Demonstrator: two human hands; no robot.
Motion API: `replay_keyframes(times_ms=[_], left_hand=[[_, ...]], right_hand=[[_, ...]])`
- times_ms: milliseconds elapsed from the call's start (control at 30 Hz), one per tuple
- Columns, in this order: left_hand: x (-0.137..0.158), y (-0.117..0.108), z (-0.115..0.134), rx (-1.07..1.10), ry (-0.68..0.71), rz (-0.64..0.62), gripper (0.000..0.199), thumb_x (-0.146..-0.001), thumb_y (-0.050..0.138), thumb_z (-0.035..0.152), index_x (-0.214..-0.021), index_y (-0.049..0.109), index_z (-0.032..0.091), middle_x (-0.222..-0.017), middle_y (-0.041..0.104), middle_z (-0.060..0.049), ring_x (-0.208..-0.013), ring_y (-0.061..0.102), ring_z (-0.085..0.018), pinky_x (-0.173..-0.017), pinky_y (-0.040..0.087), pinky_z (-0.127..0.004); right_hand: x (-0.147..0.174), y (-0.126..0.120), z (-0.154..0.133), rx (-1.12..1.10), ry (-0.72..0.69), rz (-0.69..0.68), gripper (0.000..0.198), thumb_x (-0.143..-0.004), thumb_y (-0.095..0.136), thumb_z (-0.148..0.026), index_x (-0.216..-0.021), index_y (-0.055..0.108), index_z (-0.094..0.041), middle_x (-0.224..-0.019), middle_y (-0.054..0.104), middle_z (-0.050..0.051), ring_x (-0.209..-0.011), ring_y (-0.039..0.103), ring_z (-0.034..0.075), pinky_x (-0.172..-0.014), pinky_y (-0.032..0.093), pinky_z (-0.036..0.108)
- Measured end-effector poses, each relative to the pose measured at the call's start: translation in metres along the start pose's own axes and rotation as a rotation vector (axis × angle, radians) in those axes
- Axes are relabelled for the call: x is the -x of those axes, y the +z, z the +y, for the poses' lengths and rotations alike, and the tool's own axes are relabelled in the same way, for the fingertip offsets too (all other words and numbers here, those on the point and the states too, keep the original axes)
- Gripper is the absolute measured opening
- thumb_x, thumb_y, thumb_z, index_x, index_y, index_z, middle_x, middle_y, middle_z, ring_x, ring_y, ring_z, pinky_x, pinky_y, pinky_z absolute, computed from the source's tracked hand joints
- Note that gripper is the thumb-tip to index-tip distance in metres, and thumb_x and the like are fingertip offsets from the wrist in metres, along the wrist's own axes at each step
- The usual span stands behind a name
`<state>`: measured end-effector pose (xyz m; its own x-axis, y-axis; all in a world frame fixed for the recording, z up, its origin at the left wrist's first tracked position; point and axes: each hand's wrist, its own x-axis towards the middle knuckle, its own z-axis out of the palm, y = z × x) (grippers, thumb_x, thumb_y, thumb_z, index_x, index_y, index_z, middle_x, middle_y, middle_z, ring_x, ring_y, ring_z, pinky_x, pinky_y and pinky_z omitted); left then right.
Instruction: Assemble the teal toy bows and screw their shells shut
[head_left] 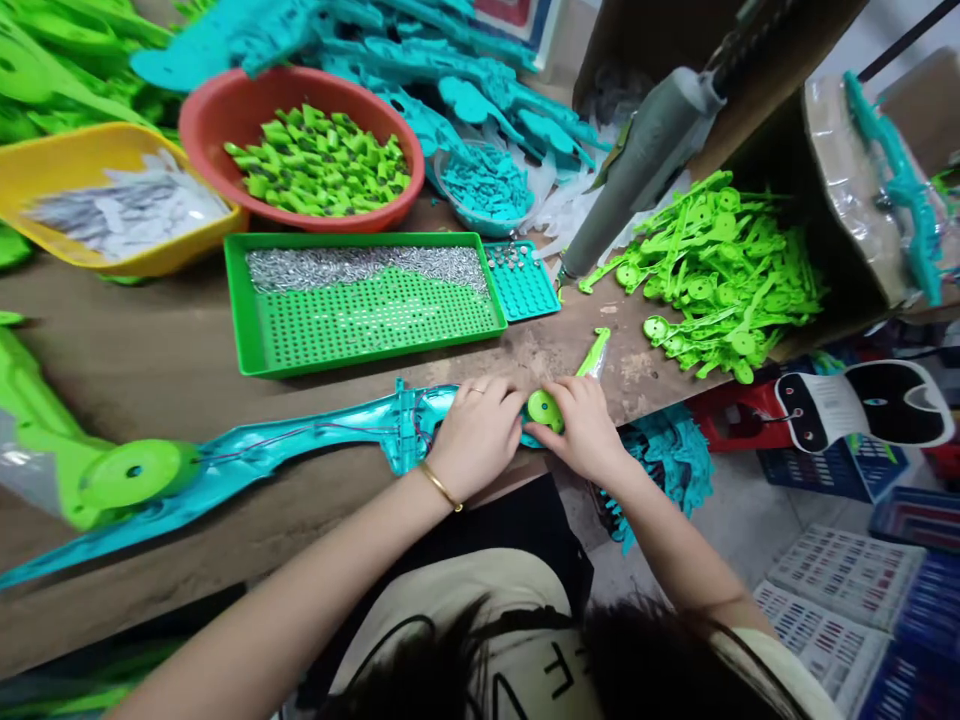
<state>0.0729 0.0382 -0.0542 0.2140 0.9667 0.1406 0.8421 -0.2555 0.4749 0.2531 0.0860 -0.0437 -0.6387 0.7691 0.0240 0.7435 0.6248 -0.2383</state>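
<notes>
A long teal plastic shell (300, 437) lies open side up along the table's front edge, with a thin dark wire running inside it. My left hand (480, 435) is closed over the shell's right part, fingers bent and hiding what lies beneath. My right hand (585, 425) is closed around a lime-green plastic arm with a round disc (545, 410), thumb and fingers at the disc's edge. The disc sits at the shell's right end, and the arm's narrow tip points away to the upper right. A larger lime-green part (135, 475) with a round hub rests on the shell's left portion.
A green perforated tray (367, 335) holds small metal pieces, beside a small teal tray (534, 300). Behind stand a red bowl (206, 120) of green parts and a yellow tray (67, 145). A grey-wrapped electric screwdriver (637, 170) hangs near piled lime-green arms (720, 270).
</notes>
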Motion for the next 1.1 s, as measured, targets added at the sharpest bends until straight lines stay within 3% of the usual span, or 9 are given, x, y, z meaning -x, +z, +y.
replay_keyframes(times_ms=[133, 333, 633, 967, 1100], left_hand=[[0.0, 0.009, 0.001, 0.01, 0.002, 0.082, 0.023, -0.09, 0.05, 0.019, -0.106, 0.067, 0.015, -0.105, 0.067, -0.013, -0.101, 0.057, -0.029, -0.092, 0.044, -0.046], [0.005, 0.02, -0.004, 0.034, 0.023, 0.181, 0.02, -0.092, 0.051, 0.021, -0.101, 0.069, 0.017, -0.099, 0.068, -0.009, -0.097, 0.057, -0.027, -0.092, 0.045, -0.043], [0.005, 0.02, -0.002, 0.012, 0.043, 0.219, 0.019, -0.092, 0.052, 0.022, -0.095, 0.07, 0.017, -0.094, 0.068, -0.008, -0.094, 0.056, -0.027, -0.091, 0.045, -0.043], [0.0, 0.012, 0.004, 0.108, 0.009, 0.255, 0.025, -0.094, 0.045, 0.02, -0.087, 0.068, 0.015, -0.091, 0.068, -0.008, -0.093, 0.058, -0.025, -0.089, 0.045, -0.044], [-0.004, 0.003, 0.009, 0.156, -0.009, 0.232, 0.03, -0.096, 0.04, 0.02, -0.091, 0.07, 0.014, -0.095, 0.068, -0.008, -0.097, 0.057, -0.025, -0.091, 0.043, -0.044]], right_hand=[[-0.003, 0.0, 0.004, -0.047, -0.01, 0.001, 0.052, -0.085, 0.064, -0.05, -0.124, 0.056, -0.016, -0.117, 0.061, 0.015, -0.114, 0.053, 0.029, -0.106, 0.042, 0.051], [0.0, 0.002, 0.014, -0.066, -0.103, 0.053, 0.046, -0.084, 0.064, -0.05, -0.116, 0.057, -0.017, -0.105, 0.065, 0.011, -0.104, 0.06, 0.025, -0.112, 0.037, 0.052], [0.001, 0.005, 0.021, -0.125, -0.083, 0.122, 0.044, -0.078, 0.069, -0.048, -0.112, 0.057, -0.022, -0.1, 0.068, 0.007, -0.099, 0.064, 0.025, -0.111, 0.037, 0.058], [-0.004, -0.019, 0.02, -0.162, -0.079, 0.121, 0.043, -0.075, 0.075, -0.046, -0.11, 0.065, -0.024, -0.101, 0.072, 0.004, -0.1, 0.068, 0.023, -0.112, 0.041, 0.055], [-0.003, -0.026, 0.027, -0.217, -0.03, 0.155, 0.052, -0.07, 0.08, -0.047, -0.114, 0.065, -0.024, -0.108, 0.072, 0.005, -0.112, 0.065, 0.027, -0.11, 0.043, 0.055]])
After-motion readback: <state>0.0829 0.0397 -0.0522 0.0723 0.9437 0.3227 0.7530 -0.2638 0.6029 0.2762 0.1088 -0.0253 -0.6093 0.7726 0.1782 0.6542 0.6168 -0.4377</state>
